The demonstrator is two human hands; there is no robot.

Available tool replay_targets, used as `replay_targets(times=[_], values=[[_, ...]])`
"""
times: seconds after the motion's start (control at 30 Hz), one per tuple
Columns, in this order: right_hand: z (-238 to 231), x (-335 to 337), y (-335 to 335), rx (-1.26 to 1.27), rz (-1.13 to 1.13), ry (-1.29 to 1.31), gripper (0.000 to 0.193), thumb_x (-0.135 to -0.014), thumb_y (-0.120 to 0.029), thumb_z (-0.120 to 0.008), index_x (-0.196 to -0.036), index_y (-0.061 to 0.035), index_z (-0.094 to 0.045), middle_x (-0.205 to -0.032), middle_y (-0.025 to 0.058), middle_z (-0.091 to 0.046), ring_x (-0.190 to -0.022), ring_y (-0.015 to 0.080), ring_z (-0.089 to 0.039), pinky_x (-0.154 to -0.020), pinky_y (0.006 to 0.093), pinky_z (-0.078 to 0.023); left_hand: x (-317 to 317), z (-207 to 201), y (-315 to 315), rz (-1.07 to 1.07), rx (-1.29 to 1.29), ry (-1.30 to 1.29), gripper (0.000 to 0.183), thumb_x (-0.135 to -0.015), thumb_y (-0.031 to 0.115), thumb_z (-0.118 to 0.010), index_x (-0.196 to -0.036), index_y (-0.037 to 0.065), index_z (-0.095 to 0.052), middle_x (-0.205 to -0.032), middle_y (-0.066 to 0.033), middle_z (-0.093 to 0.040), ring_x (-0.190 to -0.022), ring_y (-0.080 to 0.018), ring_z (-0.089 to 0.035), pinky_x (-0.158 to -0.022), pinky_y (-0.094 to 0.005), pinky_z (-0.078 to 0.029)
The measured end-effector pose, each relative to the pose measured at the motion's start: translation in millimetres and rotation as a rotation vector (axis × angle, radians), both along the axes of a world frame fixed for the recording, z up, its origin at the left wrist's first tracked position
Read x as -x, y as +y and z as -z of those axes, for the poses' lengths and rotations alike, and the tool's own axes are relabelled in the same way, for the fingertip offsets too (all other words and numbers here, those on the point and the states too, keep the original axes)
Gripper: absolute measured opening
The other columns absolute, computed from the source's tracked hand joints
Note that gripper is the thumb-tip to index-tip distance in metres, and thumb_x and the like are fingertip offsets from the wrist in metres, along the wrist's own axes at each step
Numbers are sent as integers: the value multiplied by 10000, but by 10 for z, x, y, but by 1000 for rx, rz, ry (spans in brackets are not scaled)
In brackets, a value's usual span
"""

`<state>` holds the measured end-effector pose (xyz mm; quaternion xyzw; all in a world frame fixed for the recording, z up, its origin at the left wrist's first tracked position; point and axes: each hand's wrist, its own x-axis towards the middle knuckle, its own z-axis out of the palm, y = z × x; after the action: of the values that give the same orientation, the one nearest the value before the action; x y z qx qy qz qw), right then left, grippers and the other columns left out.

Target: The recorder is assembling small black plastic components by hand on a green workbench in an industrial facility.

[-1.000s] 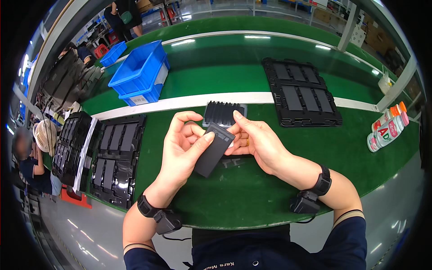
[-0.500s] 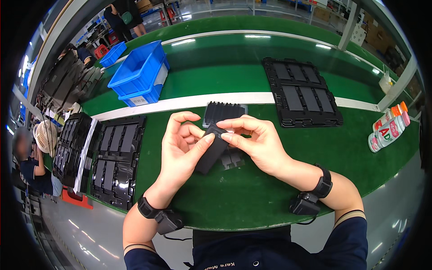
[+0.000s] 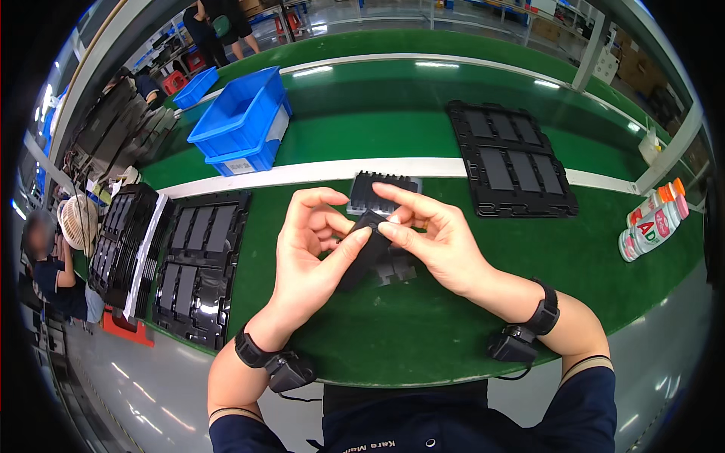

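Pinched by the thumb and fingers of my left hand (image 3: pixel 306 253) is a flat, black rectangular piece (image 3: pixel 358 264), tilted over the table. My right hand (image 3: pixel 438 238) grips the piece's upper end, its thumb on the near face and its index finger stretched out above. Both thumbs almost meet at that upper edge, where a small pale bit shows beneath the right fingers; I cannot make out what it is. Just beyond my fingers lies a black ribbed tray (image 3: pixel 377 198). Some greyish, see-through sheet pieces (image 3: pixel 397 270) rest on the green table under my hands.
At left, a black compartment tray (image 3: pixel 198 264) lies beside a stack of similar trays (image 3: pixel 119 241). Another such tray (image 3: pixel 513 162) lies at back right. Blue bins (image 3: pixel 245 121) stand at back left, bottles (image 3: pixel 654 226) at far right. A person (image 3: pixel 64 279) sits at far left.
The black piece has tipped so that less of its face shows. My right index finger has lifted off it and straightened. The whole view has shifted slightly.
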<state>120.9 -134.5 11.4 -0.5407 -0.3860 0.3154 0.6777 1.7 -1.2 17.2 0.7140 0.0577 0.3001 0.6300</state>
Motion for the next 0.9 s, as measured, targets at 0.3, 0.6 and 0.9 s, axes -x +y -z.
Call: replay_targets(times=[0.3, 0.6, 0.9], values=[[-5, -87, -11, 19, -24, -123, 156, -821, -41, -622, -972, -18, -655, -882, 33, -585, -830, 96, -555, -725, 232, -456, 16, -11, -35, -24, -346, -63, 313, -784, -11, -633, -1040, 23, -456, -763, -78, -645, -723, -132, -643, -664, -246, -511], [-109, -170, -21, 46, -153, -65, 219, -851, -166, -614, -1035, -51, -641, -920, 12, -607, -840, 89, -552, -734, 232, -441, 10, -6, -14, 42, -53, -16, 354, -788, -20, -630, -1072, 36, -426, -765, -47, -619, -715, -96, -612, -636, -209, -484], [-197, -206, -42, 33, 26, -272, 170, -871, -147, -572, -981, -21, -605, -899, 26, -555, -823, 94, -537, -700, 250, -454, 5, -47, 38, 203, 313, 134, 455, -787, -26, -635, -1143, 51, -364, -723, -34, -571, -683, -84, -593, -635, -202, -480]])
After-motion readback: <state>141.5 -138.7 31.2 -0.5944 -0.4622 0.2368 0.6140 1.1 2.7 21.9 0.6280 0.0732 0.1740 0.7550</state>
